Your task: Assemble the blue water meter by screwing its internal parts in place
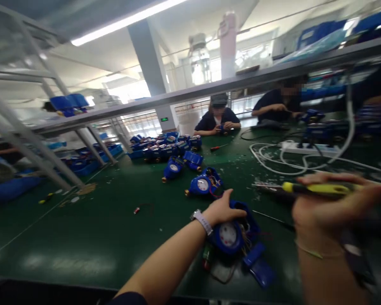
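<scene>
My left hand (224,210), with a watch at the wrist, grips the upper edge of a blue water meter (227,237) lying on the green table. The meter's round white dial faces up; its housing stands open with thin wires showing. Beside it lie a loose blue cover (259,267) and a green cylindrical part (207,256) with a dark lead. To the right, my right hand (330,207) is raised above the table, closed around a yellow-and-black screwdriver (320,188). The screwdriver's shaft points left, apart from the meter. Motion blurs this hand somewhat.
More blue meters (203,184) lie behind, with a pile (168,146) farther back. A power strip (309,148) with white cables sits at right. A red screwdriver (218,148) lies mid-table. A shelf (178,96) crosses overhead. Co-workers (218,118) sit opposite.
</scene>
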{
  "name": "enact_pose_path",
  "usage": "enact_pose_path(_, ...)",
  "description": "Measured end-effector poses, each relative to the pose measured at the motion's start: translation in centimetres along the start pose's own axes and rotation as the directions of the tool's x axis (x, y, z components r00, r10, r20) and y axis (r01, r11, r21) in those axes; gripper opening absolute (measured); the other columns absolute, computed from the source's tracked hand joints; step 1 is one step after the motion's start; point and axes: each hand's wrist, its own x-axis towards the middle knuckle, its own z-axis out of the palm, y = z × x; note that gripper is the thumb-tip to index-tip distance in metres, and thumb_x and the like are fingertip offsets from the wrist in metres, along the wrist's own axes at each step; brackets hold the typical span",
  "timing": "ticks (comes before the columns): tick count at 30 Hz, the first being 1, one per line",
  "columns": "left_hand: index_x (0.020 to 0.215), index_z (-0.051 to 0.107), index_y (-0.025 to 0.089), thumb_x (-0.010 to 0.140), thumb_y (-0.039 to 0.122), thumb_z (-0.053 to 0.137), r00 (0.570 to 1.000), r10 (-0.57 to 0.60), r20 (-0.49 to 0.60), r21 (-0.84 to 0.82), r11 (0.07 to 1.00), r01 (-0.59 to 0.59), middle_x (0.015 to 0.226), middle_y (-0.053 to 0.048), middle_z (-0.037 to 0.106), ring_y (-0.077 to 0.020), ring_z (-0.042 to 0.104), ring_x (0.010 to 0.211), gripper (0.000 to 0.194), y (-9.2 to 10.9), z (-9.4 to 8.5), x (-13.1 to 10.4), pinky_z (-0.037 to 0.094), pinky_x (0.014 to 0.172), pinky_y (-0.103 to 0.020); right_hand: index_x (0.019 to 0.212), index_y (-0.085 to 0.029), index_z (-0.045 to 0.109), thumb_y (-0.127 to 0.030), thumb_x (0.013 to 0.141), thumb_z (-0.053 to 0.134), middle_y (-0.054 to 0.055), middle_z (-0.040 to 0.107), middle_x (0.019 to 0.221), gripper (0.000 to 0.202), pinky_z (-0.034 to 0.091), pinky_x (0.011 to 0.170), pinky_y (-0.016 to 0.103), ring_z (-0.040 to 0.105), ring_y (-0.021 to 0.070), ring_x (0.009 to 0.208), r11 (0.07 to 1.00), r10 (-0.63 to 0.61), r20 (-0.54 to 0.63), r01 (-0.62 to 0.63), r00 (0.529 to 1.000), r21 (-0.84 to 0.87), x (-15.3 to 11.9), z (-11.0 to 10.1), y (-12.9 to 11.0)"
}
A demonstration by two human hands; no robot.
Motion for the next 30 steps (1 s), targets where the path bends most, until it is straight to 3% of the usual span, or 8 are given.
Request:
enact_pose_path(4,0.153,0.01,0.012,0.066,0.057,0.076,0.997,0.078,0.018,-0.028,0.997,-0.078,0.147,-0.021,0.04,-0.037,0.041,0.134,0.118,-0.5,0.2,-0.7,0.032,0.112,-0.047,0.082,-0.021,0.046,-0.071,0.072,0.06,-0.004,0.048,0.075,0.052,0.051,0.065,0.029,0.054,0.0118,0.062,0.984,0.154,0.073,-0.146,0.985,-0.099,0.7,-0.2,5.0)
enact_pose_path(7,0.152,0.012,0.012,0.068,0.051,0.076,0.995,0.099,0.03,-0.053,0.994,-0.098,0.153,-0.019,0.031,-0.0345,0.035,0.138,0.113,-1.3,0.2,-1.7,0.029,0.114,-0.044,0.081,-0.023,0.04,-0.076,0.074,0.047,-0.004,0.047,0.075,0.054,0.051,0.067,0.028,0.056,0.0129,0.067,0.961,0.211,0.047,-0.198,0.976,-0.195,-0.2,-1.0,9.7)
enact_pose_path(10,0.152,0.016,0.014,0.074,0.043,0.072,0.996,0.088,0.033,-0.082,0.993,-0.085,0.149,-0.018,0.039,-0.033,0.039,0.136,0.1,-2.1,0.0,-2.7,0.036,0.11,-0.044,0.081,-0.022,0.043,-0.072,0.08,0.039,-0.001,0.053,0.075,0.05,0.05,0.066,0.028,0.057,0.0147,0.069,0.914,0.293,0.117,-0.242,0.949,-0.325,-2.1,-2.5,12.3)
enact_pose_path(14,0.151,0.024,0.018,0.073,0.038,0.074,0.996,0.085,0.017,-0.094,0.992,-0.083,0.137,-0.014,0.053,-0.0313,0.049,0.127,0.095,-3.0,-0.4,-4.1,0.04,0.106,-0.045,0.079,-0.019,0.057,-0.06,0.077,0.054,0.004,0.061,0.076,0.041,0.051,0.072,0.035,0.059,0.0198,0.072,0.813,0.404,0.282,-0.201,0.87,-0.546,-4.3,-5.6,11.5)
enact_pose_path(18,0.15,0.027,0.021,0.073,0.043,0.074,0.999,0.029,-0.021,-0.084,0.996,-0.031,0.133,-0.014,0.057,-0.0325,0.052,0.123,0.093,-4.1,-1.0,-5.4,0.042,0.104,-0.046,0.104,-0.019,0.064,-0.044,0.074,0.069,0.011,0.057,0.122,0.039,0.033,0.107,0.047,0.048,0.0275,0.119,0.764,0.333,0.413,0.014,0.848,-0.645,-7.1,-7.9,7.0)
enact_pose_path(19,0.15,0.026,0.02,0.074,0.044,0.072,1.0,0.012,-0.018,-0.094,0.995,-0.014,0.132,-0.014,0.057,-0.0322,0.053,0.122,0.092,-4.4,-1.1,-5.6,0.043,0.103,-0.046,0.107,-0.02,0.064,-0.04,0.076,0.07,0.011,0.051,0.132,0.038,0.028,0.111,0.047,0.042,0.0274,0.126,0.75,0.301,0.502,0.124,0.811,-0.65,-8.0,-8.1,5.8)
enact_pose_path(23,0.151,0.023,0.019,0.078,0.042,0.068,1.0,0.0,-0.002,-0.133,0.991,0.0,0.133,-0.015,0.056,-0.0308,0.056,0.119,0.088,-4.9,-1.3,-6.0,0.044,0.101,-0.045,0.106,-0.022,0.067,-0.03,0.078,0.076,0.01,0.044,0.141,0.031,0.028,0.111,0.051,0.031,0.0302,0.134,0.604,0.258,0.816,0.574,0.517,-0.554,-10.4,-7.9,3.7)
enact_pose_path(30,0.148,0.03,0.022,0.075,0.038,0.071,1.0,0.011,-0.005,-0.128,0.992,-0.012,0.131,-0.012,0.058,-0.0304,0.057,0.116,0.086,-4.6,-1.3,-6.0,0.045,0.101,-0.044,0.096,-0.021,0.068,-0.028,0.073,0.083,0.008,0.056,0.13,0.028,0.037,0.106,0.052,0.041,0.0293,0.128,0.515,0.337,0.86,0.69,0.382,-0.508,-9.6,-6.7,4.8)
